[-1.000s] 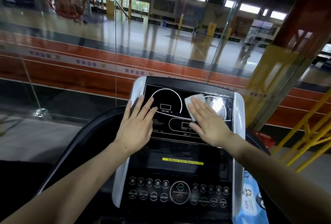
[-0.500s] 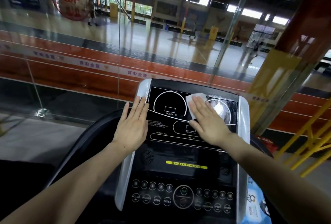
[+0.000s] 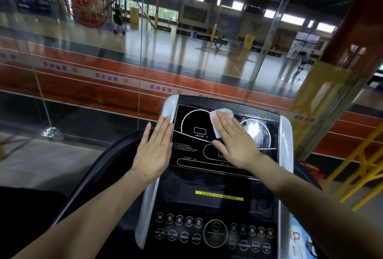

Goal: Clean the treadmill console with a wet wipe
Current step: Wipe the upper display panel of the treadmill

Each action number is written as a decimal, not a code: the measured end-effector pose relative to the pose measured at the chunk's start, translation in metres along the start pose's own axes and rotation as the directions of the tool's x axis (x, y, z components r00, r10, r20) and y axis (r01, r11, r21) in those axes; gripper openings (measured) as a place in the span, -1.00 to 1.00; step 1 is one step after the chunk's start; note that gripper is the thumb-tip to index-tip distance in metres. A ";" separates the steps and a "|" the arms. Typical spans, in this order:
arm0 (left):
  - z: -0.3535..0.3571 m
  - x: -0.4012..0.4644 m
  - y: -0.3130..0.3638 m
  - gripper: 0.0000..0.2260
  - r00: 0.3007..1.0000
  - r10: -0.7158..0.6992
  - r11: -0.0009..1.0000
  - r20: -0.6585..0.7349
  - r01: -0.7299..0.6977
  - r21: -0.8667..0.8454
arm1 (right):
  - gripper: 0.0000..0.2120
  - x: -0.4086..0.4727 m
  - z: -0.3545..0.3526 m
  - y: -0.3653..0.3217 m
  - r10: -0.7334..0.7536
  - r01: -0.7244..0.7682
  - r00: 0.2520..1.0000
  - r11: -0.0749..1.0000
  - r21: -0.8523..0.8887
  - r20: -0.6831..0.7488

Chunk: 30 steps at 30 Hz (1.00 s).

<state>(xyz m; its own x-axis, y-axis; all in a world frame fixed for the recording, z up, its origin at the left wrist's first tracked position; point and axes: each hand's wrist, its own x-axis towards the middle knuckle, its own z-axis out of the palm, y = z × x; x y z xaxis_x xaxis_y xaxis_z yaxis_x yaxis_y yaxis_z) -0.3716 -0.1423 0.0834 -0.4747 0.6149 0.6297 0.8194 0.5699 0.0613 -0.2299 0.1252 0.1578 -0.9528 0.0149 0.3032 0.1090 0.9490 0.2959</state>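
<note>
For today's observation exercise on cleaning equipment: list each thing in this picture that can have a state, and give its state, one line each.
Wet wipe: spread flat on the display, pressed under the right hand's fingers.
Right hand: flat, fingers straight, pressing the wipe.
Left hand: flat, fingers straight, resting on the console's left edge.
Display panel: dark, readouts blank; right side streaked wet.
Start button: untouched.

Two hands (image 3: 154, 153), one wipe (image 3: 219, 116), one console (image 3: 215, 207)
</note>
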 end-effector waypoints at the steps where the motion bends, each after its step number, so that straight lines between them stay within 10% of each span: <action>1: -0.001 0.000 0.000 -0.48 1.000 -0.001 1.000 0.001 0.001 -0.007 | -0.27 -0.006 0.004 -0.014 -0.012 0.012 1.000 1.000 0.017 -0.001; 8: -0.006 -0.003 -0.006 -0.49 1.000 0.006 0.999 0.008 -0.006 -0.032 | -0.30 -0.044 0.019 -0.045 -0.424 0.432 0.898 0.900 -0.059 0.117; 15: -0.006 -0.003 -0.009 -0.47 0.997 0.018 1.000 0.077 -0.017 -0.012 | -0.25 0.011 -0.009 -0.005 -0.021 0.022 1.000 0.997 -0.078 0.013; 24: -0.010 -0.006 -0.015 -0.47 0.998 0.033 0.999 0.060 -0.032 -0.007 | -0.24 -0.044 0.021 -0.062 -0.412 0.420 0.906 0.903 -0.092 0.097; 30: -0.010 -0.010 -0.016 -0.43 0.997 0.009 0.999 0.080 -0.012 0.039 | -0.23 0.028 -0.016 -0.021 -0.077 0.078 0.997 0.995 -0.056 0.024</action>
<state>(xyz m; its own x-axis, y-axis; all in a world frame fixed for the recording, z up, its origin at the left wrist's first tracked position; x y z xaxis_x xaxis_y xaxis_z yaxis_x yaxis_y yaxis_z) -0.3766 -0.1626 0.0842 -0.4914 0.6616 0.5663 0.8120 0.5832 0.0233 -0.2537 0.1008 0.1750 -0.9649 -0.0502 0.2576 0.0501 0.9283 0.3685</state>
